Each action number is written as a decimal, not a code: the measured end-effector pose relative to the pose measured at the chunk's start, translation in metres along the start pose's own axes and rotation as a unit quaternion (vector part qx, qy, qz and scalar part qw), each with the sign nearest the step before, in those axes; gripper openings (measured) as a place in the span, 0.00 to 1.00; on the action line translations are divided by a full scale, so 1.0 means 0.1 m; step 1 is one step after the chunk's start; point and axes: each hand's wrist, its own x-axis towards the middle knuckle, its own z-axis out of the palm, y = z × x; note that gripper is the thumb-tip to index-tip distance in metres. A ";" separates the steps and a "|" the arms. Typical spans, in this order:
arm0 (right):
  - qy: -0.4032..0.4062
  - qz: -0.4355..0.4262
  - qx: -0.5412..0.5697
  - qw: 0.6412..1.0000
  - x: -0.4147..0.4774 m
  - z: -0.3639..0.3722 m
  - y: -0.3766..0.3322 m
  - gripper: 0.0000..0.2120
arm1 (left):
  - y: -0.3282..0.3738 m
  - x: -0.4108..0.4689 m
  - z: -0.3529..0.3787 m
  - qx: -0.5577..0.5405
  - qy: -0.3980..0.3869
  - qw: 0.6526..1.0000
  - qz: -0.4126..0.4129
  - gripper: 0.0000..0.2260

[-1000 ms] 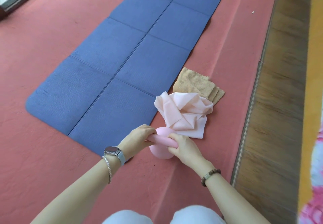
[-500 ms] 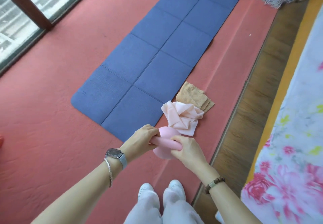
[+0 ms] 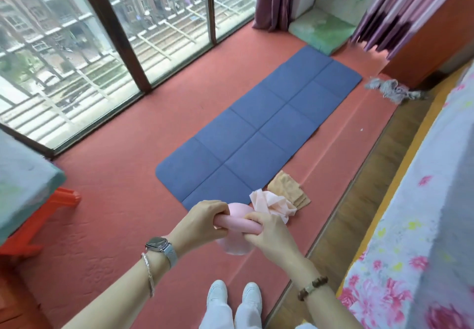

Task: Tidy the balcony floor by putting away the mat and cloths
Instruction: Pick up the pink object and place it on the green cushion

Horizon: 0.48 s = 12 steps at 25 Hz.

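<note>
A pink kettlebell hangs above the red floor in both my hands. My left hand grips the left end of its handle and my right hand grips the right end. Ahead lies the blue folding mat, spread flat. By the mat's near right corner sits a crumpled pale pink cloth, with a folded tan cloth just beyond it. A grey cloth lies crumpled past the mat's far right corner.
Tall windows run along the left. A red stool under a green-topped surface stands at the left. A floral-covered bed fills the right, beside a wooden floor strip. Curtains hang at the back. My white shoes are below.
I have risen from a crouch with the kettlebell held in both hands; it has come up off the floor. The mat and cloths now lie farther below, unmoved.
</note>
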 end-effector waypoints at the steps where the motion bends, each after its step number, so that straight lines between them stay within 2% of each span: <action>1: 0.003 -0.011 0.000 1.000 -0.04 -0.04 -0.13 0.08 | 0.05 -0.08 -0.10 0.000 0.013 1.000 -0.004 0.06; 7: -0.017 -0.058 -0.035 0.998 -0.18 -0.13 -0.84 0.07 | 0.12 -0.55 -0.55 -0.022 0.091 0.995 -0.030 0.05; 12: -0.031 -0.076 -0.040 0.996 -0.17 0.06 -1.40 0.11 | 0.02 -0.91 -1.00 -0.034 0.123 0.990 -0.055 0.06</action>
